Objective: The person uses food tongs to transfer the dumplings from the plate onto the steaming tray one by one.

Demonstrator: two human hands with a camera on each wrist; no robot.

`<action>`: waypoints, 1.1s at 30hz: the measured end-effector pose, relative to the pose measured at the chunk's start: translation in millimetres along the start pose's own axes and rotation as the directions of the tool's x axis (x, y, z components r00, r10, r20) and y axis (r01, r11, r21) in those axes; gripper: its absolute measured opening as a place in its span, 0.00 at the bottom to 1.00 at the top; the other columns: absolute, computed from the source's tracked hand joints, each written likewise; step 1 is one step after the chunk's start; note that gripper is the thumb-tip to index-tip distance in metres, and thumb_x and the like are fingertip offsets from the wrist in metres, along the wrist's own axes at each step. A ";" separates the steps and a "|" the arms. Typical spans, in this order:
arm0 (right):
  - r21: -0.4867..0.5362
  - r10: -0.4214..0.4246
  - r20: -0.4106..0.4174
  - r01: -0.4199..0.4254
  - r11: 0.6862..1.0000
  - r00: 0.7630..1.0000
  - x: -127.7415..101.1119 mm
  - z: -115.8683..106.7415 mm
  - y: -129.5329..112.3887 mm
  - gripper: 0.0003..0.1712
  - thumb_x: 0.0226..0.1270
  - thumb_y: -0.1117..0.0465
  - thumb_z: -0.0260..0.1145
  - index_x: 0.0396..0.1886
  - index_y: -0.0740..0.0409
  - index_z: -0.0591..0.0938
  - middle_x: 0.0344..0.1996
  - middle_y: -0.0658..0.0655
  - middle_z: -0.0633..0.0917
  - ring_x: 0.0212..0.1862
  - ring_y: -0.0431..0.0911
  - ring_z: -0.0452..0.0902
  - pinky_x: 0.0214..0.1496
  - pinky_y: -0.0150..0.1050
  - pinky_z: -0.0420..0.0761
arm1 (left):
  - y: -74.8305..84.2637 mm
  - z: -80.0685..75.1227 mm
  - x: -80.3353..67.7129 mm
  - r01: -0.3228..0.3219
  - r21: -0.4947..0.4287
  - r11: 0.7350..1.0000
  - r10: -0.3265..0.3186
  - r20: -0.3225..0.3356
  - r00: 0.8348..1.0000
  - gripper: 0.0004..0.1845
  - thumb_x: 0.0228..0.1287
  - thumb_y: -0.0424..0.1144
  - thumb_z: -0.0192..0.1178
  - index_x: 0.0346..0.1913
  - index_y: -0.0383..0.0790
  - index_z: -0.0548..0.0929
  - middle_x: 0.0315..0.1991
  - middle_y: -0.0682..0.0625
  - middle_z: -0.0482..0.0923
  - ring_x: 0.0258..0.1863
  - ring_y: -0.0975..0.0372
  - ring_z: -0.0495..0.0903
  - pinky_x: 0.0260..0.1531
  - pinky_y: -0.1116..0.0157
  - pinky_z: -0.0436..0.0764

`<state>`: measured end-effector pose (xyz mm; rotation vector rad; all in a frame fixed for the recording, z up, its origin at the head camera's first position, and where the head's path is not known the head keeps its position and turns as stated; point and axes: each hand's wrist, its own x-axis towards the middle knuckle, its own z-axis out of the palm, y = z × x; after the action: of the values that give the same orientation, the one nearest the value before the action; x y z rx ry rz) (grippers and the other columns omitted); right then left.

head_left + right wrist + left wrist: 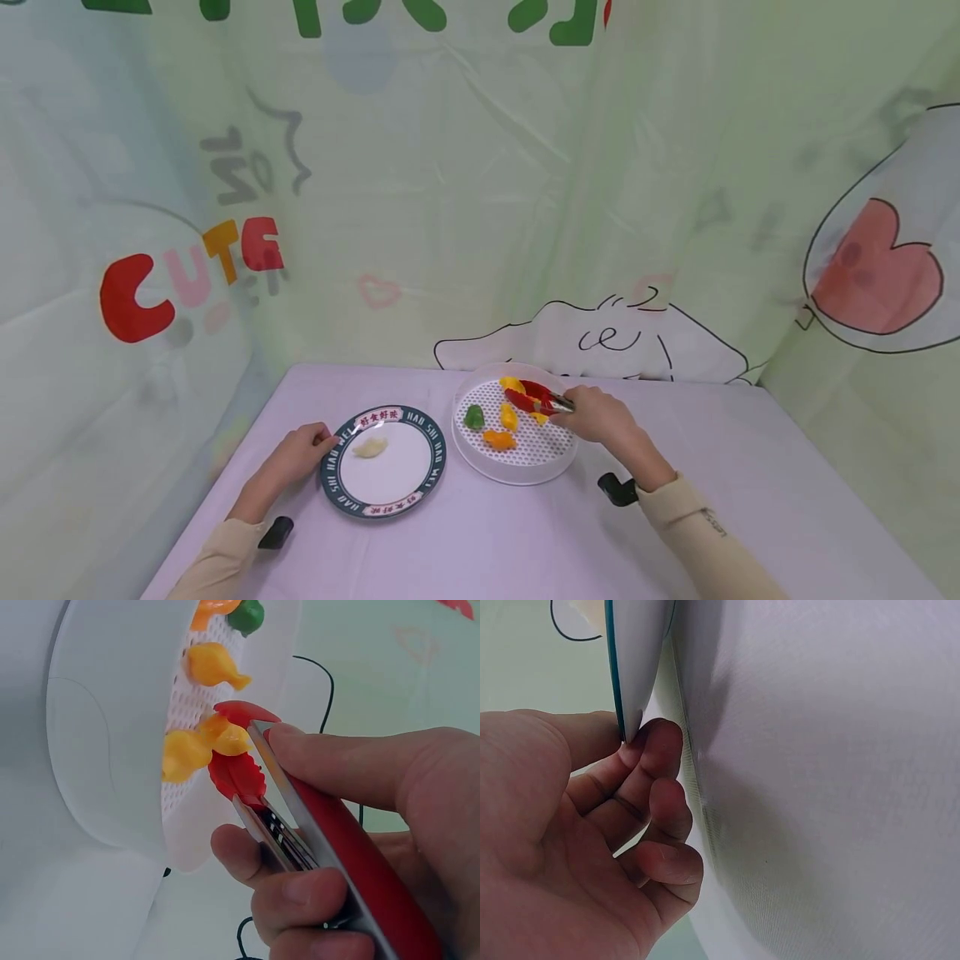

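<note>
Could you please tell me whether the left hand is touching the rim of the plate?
Touching. The left wrist view shows the left hand with its thumb and forefinger meeting the plate at its teal rim, no gap between them.

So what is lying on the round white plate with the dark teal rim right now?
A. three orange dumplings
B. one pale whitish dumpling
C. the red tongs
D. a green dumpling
B: the round white plate with the dark teal rim holds just one pale whitish dumpling; the coloured dumplings and the red tongs are over the white perforated tray.
</note>
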<state>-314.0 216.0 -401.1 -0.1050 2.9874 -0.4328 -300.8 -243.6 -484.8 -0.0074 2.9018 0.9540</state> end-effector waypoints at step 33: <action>0.116 -0.092 -0.097 0.103 0.988 0.991 -38.7 1.5 -59.7 0.54 0.56 0.43 0.75 0.74 0.66 0.64 0.66 0.70 0.73 0.59 0.62 0.78 0.53 0.60 0.82 | -0.5 0.4 -0.1 0.006 -0.004 1.000 -0.006 0.002 1.000 0.09 0.75 0.40 0.56 0.39 0.37 0.79 0.28 0.49 0.74 0.30 0.59 0.73 0.30 0.65 0.72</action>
<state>-272.4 161.8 -381.2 -0.2268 3.0448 -0.6450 -300.6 -243.8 -485.4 -0.0156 2.8964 0.9577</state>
